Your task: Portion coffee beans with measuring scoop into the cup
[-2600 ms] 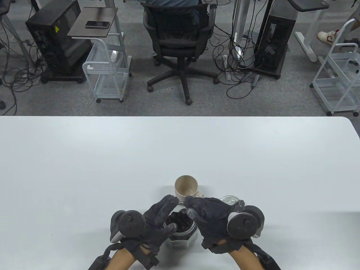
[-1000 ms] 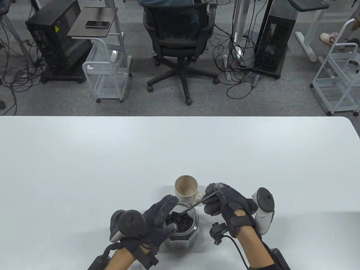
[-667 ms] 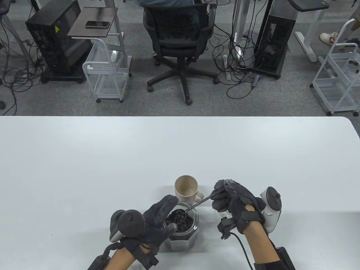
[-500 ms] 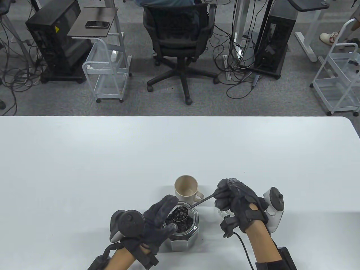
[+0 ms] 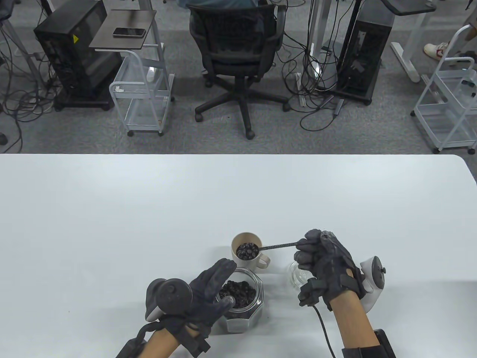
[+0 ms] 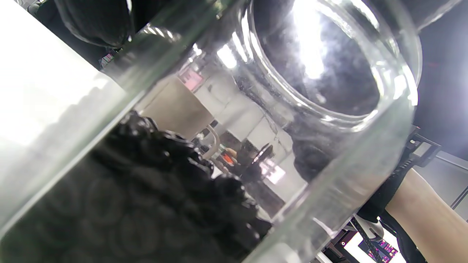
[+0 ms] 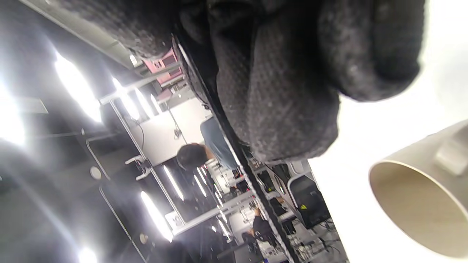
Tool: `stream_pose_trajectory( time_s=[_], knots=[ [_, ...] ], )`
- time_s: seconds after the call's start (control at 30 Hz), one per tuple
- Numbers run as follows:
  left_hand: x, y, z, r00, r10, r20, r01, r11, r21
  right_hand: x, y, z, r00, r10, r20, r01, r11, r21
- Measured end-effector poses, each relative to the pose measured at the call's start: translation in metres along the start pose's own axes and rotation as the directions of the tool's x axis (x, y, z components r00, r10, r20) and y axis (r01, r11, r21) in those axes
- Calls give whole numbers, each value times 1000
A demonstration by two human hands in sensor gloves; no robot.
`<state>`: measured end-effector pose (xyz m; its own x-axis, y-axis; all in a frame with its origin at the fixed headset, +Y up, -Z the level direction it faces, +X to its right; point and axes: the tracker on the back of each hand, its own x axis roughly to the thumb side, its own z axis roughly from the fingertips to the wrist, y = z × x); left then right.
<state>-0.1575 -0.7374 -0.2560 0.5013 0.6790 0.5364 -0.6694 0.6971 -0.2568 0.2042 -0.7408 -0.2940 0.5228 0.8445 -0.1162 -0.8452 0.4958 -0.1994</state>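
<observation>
Your right hand (image 5: 328, 261) has its fingers (image 5: 305, 253) curled around the end of the scoop (image 5: 261, 247) handle, so it is grasping the scoop. From these fingers the thin handle goes to their left, and the bowl of the scoop sits over the mouth of the cup (image 5: 246, 254), full of dark beans (image 5: 246, 250). Whether the bowl touches the rim, you cannot tell from the table view. In the right wrist view the same fingers (image 7: 292, 91) fill the top, tightly bent, and the cup (image 7: 424, 190) lies below them at the right edge, with its opening turned to the camera. Just under your right hand, toward you, there is a clear glass lid (image 5: 297, 274) on the table (image 5: 111, 223), partly hidden by the glove. Your left hand (image 5: 201, 298) holds the jar (image 5: 242, 302): the fingers (image 5: 220, 270) wrap its far left side and the thumb (image 5: 225, 302) lies on the near rim, so this hand is gripping the jar. The jar stands just in front of the cup, on your side of it, open, with many beans inside. In the left wrist view the jar (image 6: 329, 109) glass is very close and beans (image 6: 146, 190) are piled behind the wall.
</observation>
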Motion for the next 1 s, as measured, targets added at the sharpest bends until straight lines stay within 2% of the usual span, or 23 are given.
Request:
stream_pose_trajectory(
  time_s=[0.17, 0.37, 0.73, 0.87, 1.0],
  knots=[
    [0, 0, 0, 1000, 0, -1, 0, 1000, -2, 0, -5, -3, 999, 41, 25, -40, 998, -46],
    [0, 0, 0, 1000, 1, -2, -1, 1000, -4, -1, -4, -6, 979, 186, 82, -181, 981, -65],
    [0, 0, 0, 1000, 4, -2, -4, 1000, -4, -6, 14, -5, 897, 395, 201, -395, 918, -39],
    [0, 0, 0, 1000, 5, -4, -5, 1000, -6, -6, 27, -2, 814, 498, 297, -519, 855, -12],
    [0, 0, 0, 1000, 5, -2, -5, 1000, -5, -6, 44, 2, 685, 579, 442, -651, 759, 14]
  ],
)
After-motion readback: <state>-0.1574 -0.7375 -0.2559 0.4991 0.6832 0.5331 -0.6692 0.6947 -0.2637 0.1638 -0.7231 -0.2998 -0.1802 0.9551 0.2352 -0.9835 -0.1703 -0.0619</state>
